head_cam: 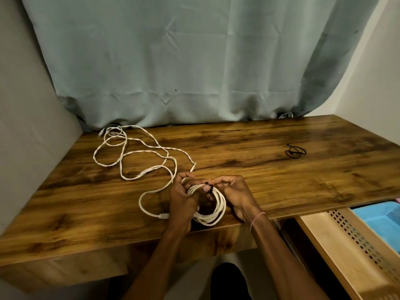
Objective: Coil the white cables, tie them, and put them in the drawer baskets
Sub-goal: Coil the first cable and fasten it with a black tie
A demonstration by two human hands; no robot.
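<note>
Your left fingers (185, 176) grip the white coil (217, 213) at the table's (281, 180) front edge, and your right fingers (219, 182) pinch a thin black tie (210, 187) on it, so tying looks underway. More braided white cable (138, 156) sprawls loose behind, with spare ties (295, 151) to the right. No cable shows in the perforated drawer baskets (346, 241).

The left hand (181, 199) covers the left side of the white cable coil (219, 210). A small black tie (210, 187), pinched against the right hand (234, 194), is mostly hidden, so how it sits on the coil cannot be told. The loose cable's far plugs (100, 133) blur beneath the curtain (151, 61). The black loops (295, 151) are too small to count. The drawer (320, 241) and blue basket (370, 217) run off the right edge.
</note>
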